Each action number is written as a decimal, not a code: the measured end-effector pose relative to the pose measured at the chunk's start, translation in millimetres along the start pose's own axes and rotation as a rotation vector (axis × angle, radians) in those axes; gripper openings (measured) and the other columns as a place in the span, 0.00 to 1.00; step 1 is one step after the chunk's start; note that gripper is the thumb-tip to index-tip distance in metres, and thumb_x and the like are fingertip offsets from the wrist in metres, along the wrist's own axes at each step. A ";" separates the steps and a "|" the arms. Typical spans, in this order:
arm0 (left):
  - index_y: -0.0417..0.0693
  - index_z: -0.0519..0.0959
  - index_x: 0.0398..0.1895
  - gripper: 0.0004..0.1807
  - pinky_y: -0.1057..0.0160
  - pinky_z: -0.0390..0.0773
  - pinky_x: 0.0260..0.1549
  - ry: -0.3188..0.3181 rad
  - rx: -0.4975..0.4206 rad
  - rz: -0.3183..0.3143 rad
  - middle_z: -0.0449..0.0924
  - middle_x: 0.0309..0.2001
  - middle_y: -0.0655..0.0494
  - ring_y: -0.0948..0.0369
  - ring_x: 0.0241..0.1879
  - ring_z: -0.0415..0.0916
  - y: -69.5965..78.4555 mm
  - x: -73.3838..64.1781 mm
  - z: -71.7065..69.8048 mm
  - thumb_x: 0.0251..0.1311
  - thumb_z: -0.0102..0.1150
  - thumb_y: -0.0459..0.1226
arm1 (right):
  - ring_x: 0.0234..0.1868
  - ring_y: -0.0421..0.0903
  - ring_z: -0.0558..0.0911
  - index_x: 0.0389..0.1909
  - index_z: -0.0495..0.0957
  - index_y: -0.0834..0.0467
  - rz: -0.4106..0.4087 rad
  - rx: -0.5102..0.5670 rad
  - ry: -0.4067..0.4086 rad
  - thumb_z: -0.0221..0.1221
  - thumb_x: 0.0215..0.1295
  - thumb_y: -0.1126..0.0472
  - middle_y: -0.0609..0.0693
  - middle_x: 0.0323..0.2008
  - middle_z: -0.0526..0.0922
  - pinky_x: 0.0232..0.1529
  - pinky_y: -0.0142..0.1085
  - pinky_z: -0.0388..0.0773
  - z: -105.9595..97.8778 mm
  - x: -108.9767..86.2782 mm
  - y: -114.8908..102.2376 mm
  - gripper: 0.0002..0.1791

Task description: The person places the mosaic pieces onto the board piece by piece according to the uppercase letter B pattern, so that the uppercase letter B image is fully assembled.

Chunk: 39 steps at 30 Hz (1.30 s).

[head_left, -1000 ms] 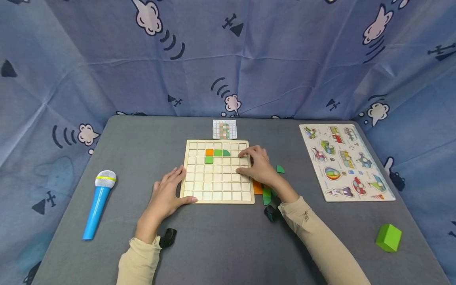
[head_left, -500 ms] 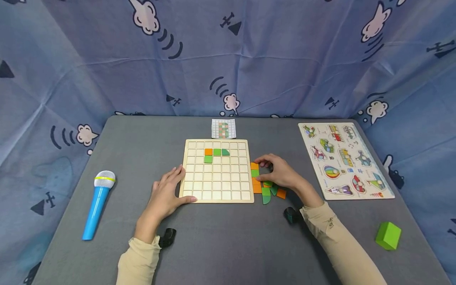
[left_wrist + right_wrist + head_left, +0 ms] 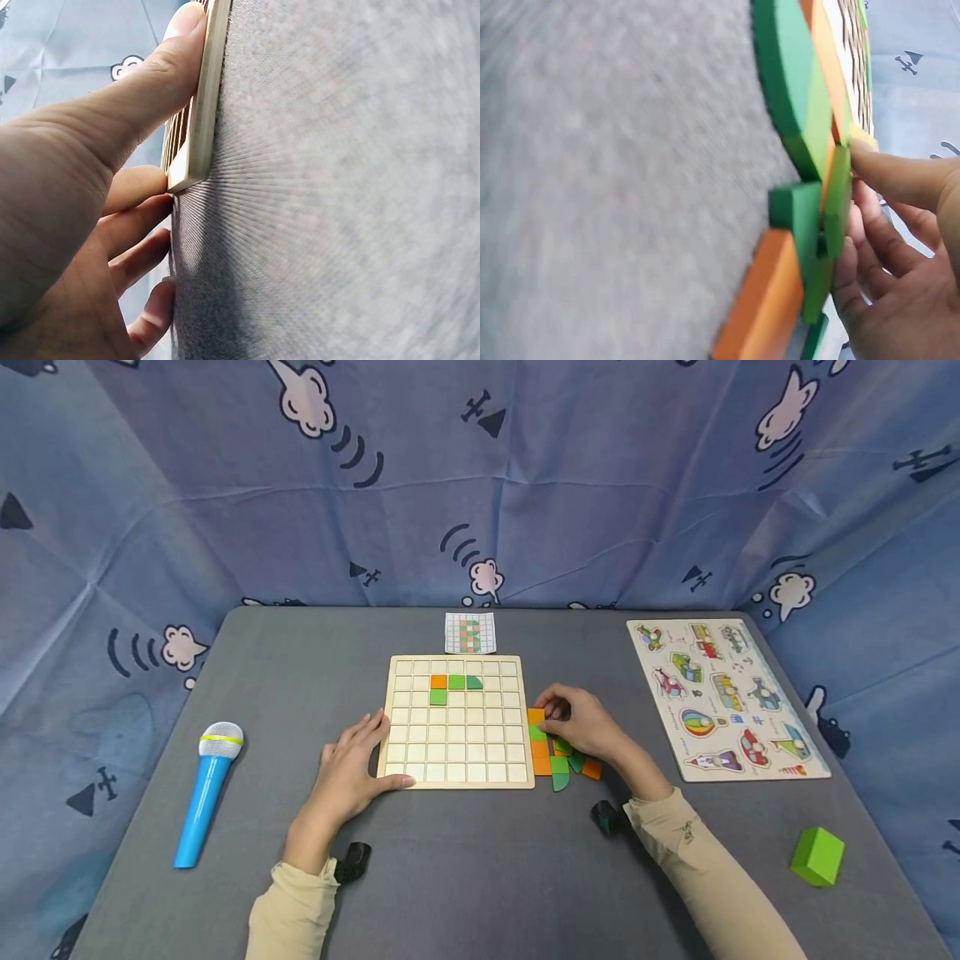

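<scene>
A wooden grid board [image 3: 459, 752] lies mid-table with one orange tile [image 3: 438, 682], two green square tiles [image 3: 457, 682] and a dark green quarter-round tile [image 3: 474, 682] in its upper cells. My left hand [image 3: 348, 768] rests at its near left corner, thumb [image 3: 154, 82] along the near edge, fingers spread against the left side. Off the board's right edge, my right hand [image 3: 585, 722] pinches an orange square tile [image 3: 536, 716] between thumb and fingers; its thumb [image 3: 900, 176] also shows in the right wrist view. Other loose green and orange tiles [image 3: 761, 292] lie under and beside this hand.
Behind the board lies a small pattern card [image 3: 470, 633]. A picture puzzle board [image 3: 720, 760] occupies the right side, a green block [image 3: 817, 857] in front of it. At the left lies a blue toy microphone [image 3: 204, 802]. A patterned blue curtain [image 3: 480, 485] backs the table.
My right hand has moved right from over the board to the loose tiles, and its thumb has closed up toward the fingers. My left hand stays at the board's corner.
</scene>
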<state>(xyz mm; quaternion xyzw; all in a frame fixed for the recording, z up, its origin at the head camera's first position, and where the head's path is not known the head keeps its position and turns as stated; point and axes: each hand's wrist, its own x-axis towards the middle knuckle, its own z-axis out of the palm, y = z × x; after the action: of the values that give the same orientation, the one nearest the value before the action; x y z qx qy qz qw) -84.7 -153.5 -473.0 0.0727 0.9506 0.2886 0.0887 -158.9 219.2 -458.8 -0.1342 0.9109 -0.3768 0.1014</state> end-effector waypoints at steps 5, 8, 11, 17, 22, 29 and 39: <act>0.46 0.59 0.84 0.58 0.41 0.60 0.60 -0.001 -0.001 0.000 0.53 0.86 0.47 0.43 0.84 0.51 -0.5 0.1 0.7 0.54 0.80 0.54 | 0.37 0.48 0.78 0.44 0.85 0.62 0.002 0.005 0.071 0.69 0.69 0.70 0.56 0.36 0.84 0.41 0.38 0.74 4.1 5.2 -6.9 0.06; 0.46 0.59 0.84 0.58 0.42 0.60 0.60 0.001 -0.003 0.000 0.53 0.86 0.47 0.43 0.84 0.51 -0.8 0.0 1.0 0.54 0.80 0.54 | 0.36 0.49 0.78 0.44 0.85 0.62 -0.007 0.018 0.121 0.68 0.70 0.69 0.56 0.36 0.84 0.40 0.36 0.73 5.9 8.9 -11.9 0.06; 0.45 0.60 0.84 0.58 0.42 0.60 0.60 0.004 -0.004 0.001 0.53 0.85 0.47 0.43 0.84 0.51 -0.7 -0.2 1.0 0.53 0.80 0.54 | 0.36 0.49 0.79 0.46 0.85 0.62 -0.017 0.035 0.154 0.69 0.70 0.68 0.56 0.36 0.84 0.39 0.34 0.73 9.8 12.3 -17.8 0.07; 0.45 0.60 0.84 0.59 0.42 0.59 0.60 0.006 -0.009 0.002 0.54 0.85 0.47 0.44 0.84 0.51 -0.6 -0.3 1.7 0.53 0.81 0.53 | 0.36 0.48 0.82 0.47 0.86 0.62 -0.023 0.066 0.137 0.68 0.70 0.68 0.56 0.38 0.87 0.42 0.37 0.77 23.9 20.3 -26.4 0.07; 0.45 0.59 0.84 0.59 0.42 0.60 0.60 0.007 -0.006 0.002 0.53 0.85 0.47 0.43 0.84 0.51 -0.7 -0.2 1.6 0.53 0.81 0.53 | 0.37 0.48 0.82 0.47 0.86 0.61 -0.003 0.092 0.145 0.68 0.71 0.67 0.55 0.38 0.88 0.43 0.39 0.78 37.4 29.6 -32.2 0.07; 0.46 0.59 0.84 0.59 0.42 0.60 0.59 0.011 0.004 0.000 0.53 0.85 0.47 0.43 0.84 0.52 -0.3 -0.4 1.4 0.53 0.81 0.53 | 0.35 0.47 0.80 0.47 0.86 0.60 0.002 0.097 0.140 0.67 0.72 0.66 0.54 0.36 0.86 0.41 0.35 0.76 52.4 44.9 -44.1 0.06; 0.46 0.59 0.84 0.59 0.41 0.60 0.60 0.005 -0.004 -0.003 0.53 0.86 0.47 0.44 0.84 0.51 -0.2 -0.7 0.8 0.53 0.81 0.52 | 0.33 0.45 0.77 0.42 0.89 0.59 -0.011 0.063 0.158 0.70 0.69 0.65 0.52 0.33 0.84 0.37 0.34 0.73 63.2 57.4 -54.3 0.03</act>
<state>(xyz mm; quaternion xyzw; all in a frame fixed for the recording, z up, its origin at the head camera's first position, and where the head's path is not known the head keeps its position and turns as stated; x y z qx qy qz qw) -83.9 -153.4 -473.7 0.0705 0.9502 0.2907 0.0871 -185.8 122.2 -468.8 -0.1060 0.9029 -0.4153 0.0315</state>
